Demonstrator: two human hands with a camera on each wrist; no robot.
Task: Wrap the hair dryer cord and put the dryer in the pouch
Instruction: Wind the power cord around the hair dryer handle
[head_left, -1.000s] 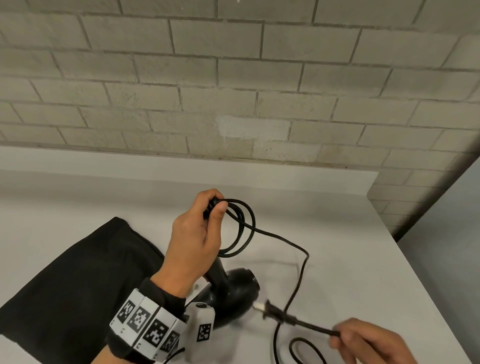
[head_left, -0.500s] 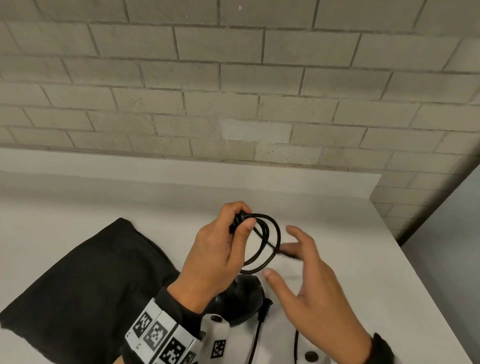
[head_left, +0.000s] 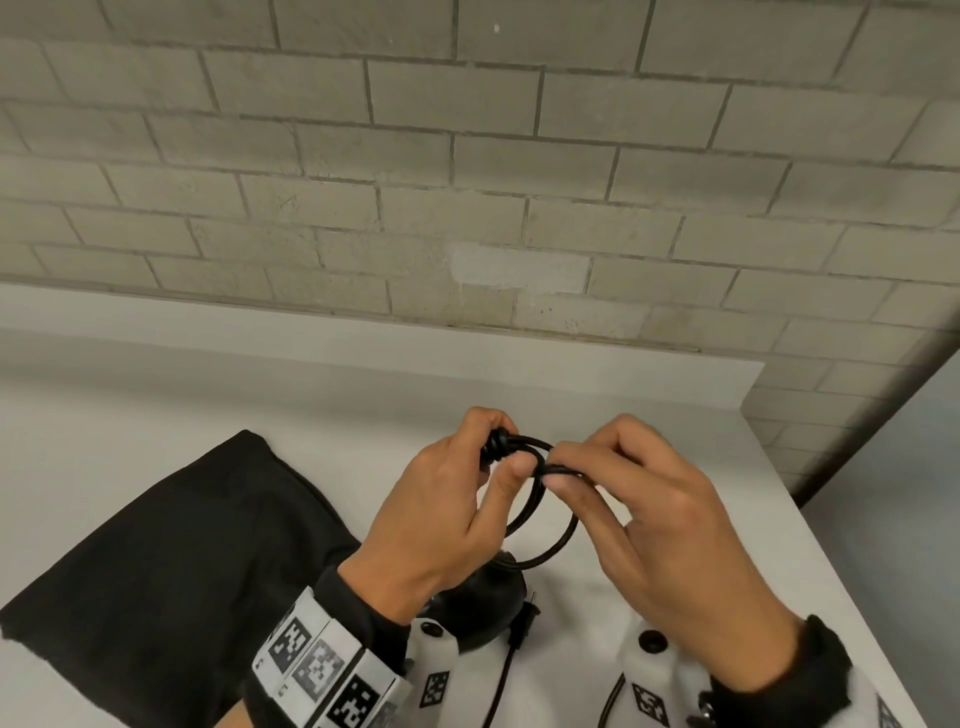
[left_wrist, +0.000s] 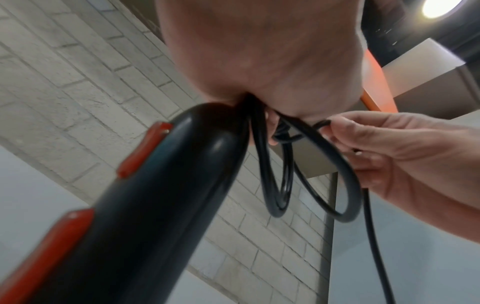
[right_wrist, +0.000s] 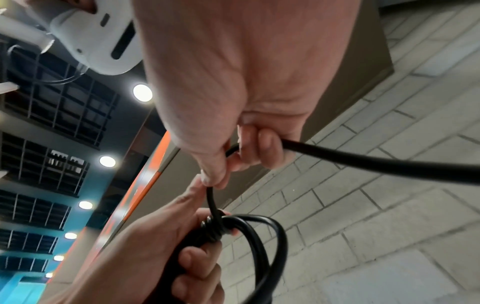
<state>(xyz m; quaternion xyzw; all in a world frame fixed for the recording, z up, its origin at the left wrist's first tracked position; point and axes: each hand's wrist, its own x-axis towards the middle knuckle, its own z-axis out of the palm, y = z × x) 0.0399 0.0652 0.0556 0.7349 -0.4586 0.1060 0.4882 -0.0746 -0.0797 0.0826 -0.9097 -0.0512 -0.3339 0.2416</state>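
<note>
Black plastic hair dryer (head_left: 480, 605) w/ two red switches, held upright above the white table (head_left: 675, 545): handle up, body down, mostly hidden under left hand (head_left: 441, 525), which grips handle top + coils. One thin black cord (head_left: 545, 535), approx two loops. Right hand (head_left: 670, 535) pinches cord beside them. One black fabric pouch (head_left: 171, 582) lying left, cut off at the frame edge.

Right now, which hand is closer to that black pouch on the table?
Left. The left hand holds the cord beside the pouch; the right hand pinches it farther away.
</note>
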